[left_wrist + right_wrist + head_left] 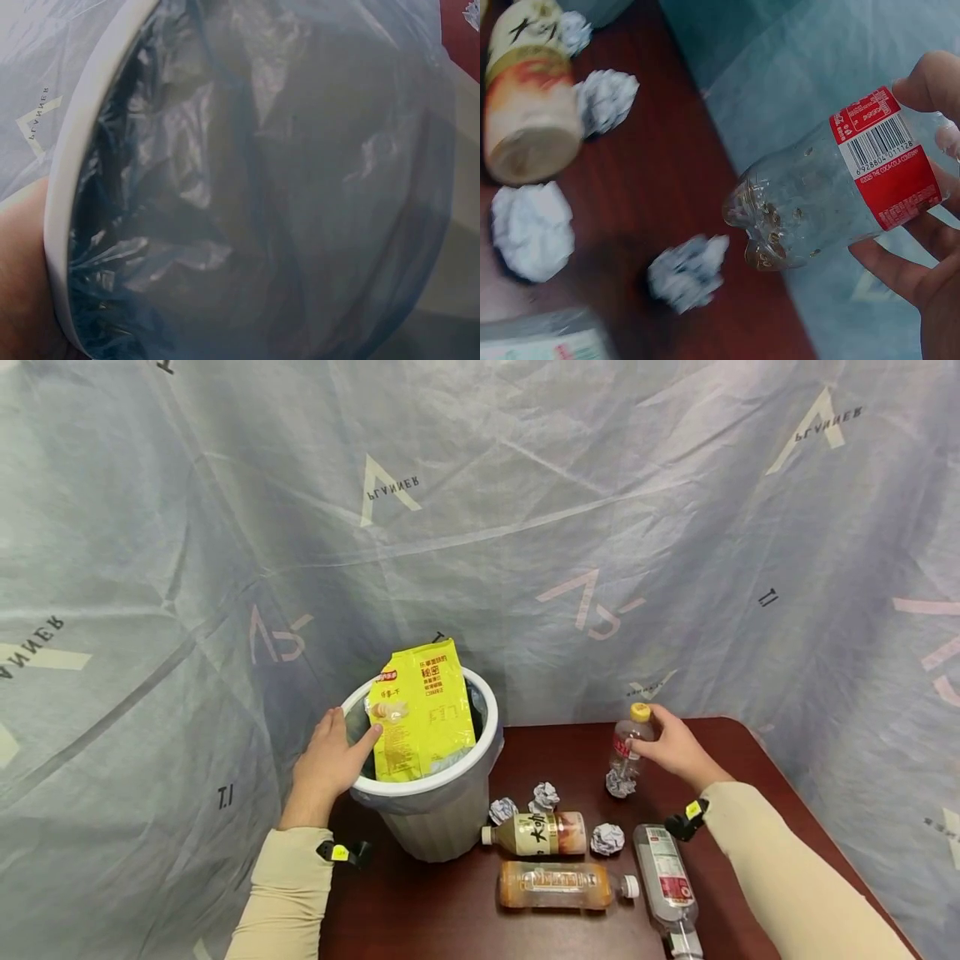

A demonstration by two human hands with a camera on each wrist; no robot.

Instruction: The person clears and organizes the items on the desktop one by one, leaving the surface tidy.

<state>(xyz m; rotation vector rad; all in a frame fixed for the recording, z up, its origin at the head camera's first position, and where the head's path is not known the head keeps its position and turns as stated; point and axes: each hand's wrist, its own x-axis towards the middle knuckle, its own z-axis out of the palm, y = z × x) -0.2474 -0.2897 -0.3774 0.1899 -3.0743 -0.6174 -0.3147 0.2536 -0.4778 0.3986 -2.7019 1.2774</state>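
A white trash bin with a thin plastic liner stands at the left of the table. My left hand holds the bin's rim, thumb over the inner side; its fingers are mostly hidden in the left wrist view. A yellow chip bag sticks up out of the bin, close to my left thumb. My right hand grips a small clear cola bottle with a red label and yellow cap. Brown drops show at the bottle's base, which is lifted off the table. A crumpled paper ball lies below it.
On the dark red table lie a cream-labelled bottle, an orange-labelled bottle, a clear bottle and more crumpled paper balls. Grey printed sheeting hangs behind and beside the table.
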